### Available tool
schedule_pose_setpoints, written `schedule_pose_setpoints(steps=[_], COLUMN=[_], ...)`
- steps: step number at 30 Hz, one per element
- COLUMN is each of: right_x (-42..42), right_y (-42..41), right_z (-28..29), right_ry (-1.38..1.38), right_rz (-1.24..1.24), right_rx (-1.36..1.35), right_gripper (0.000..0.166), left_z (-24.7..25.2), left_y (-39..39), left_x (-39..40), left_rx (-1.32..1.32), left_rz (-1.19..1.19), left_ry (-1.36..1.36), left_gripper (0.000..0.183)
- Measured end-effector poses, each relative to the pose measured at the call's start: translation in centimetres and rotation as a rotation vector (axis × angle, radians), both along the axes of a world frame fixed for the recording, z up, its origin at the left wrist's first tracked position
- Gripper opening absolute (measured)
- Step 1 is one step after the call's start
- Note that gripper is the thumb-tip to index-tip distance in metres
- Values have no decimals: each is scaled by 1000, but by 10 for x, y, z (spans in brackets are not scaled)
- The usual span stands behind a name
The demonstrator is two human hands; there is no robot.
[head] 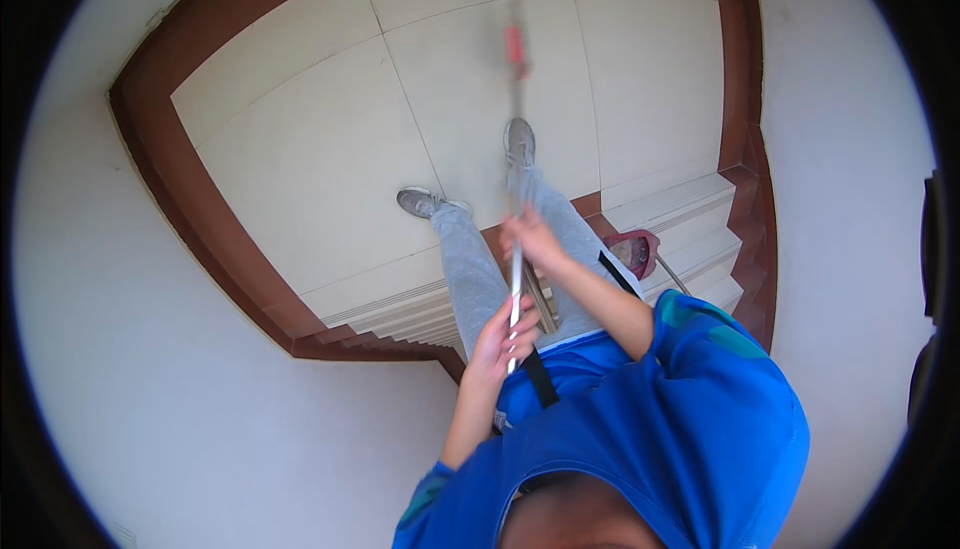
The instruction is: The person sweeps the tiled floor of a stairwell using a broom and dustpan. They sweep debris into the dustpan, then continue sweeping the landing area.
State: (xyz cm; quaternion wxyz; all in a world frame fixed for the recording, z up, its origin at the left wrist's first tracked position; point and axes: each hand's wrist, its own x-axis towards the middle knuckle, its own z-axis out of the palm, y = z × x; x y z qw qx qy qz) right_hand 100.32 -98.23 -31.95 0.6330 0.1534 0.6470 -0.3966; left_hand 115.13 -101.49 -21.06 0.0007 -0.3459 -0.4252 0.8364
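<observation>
Both my hands grip the silver metal pole of a long-handled cleaning tool. My left hand is wrapped around the pole's near end, close to my waist. Farther along, my right hand holds it in front of my right thigh. The pole runs away from me past my right shoe. Its red head is over the pale tiled floor, too blurred to tell whether it is a broom or a mop.
I stand on a stair landing with brown skirting along its walls. Pale steps with brown edging lie close behind my feet. On the steps at my right is a maroon long-handled dustpan, partly hidden by my leg.
</observation>
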Motion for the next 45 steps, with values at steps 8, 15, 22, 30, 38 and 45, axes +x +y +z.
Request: schedule_pose_setpoints(steps=[8, 15, 22, 30, 38, 45], right_x=[-180, -117, 131, 386, 346, 78], right_y=[86, 50, -30, -74, -112, -177], right_z=[-63, -111, -88, -62, -23, -12], right_ry=[146, 114, -186, -512, -272, 236], right_rz=[-344, 21, 257, 741, 810, 549], right_rx=[79, 227, -33, -66, -177, -168], right_gripper=[16, 23, 28, 23, 35, 78], left_z=[-84, -105, -24, 1, 43, 7], left_y=[59, 44, -14, -16, -30, -112], left_x=[-197, -128, 73, 243, 228, 77], left_rx=[-54, -12, -45, -243, -248, -164], left_rz=[-153, 229, 521, 565, 652, 568], left_ry=[147, -19, -325, -753, -548, 81], left_gripper=[24, 21, 19, 24, 27, 26])
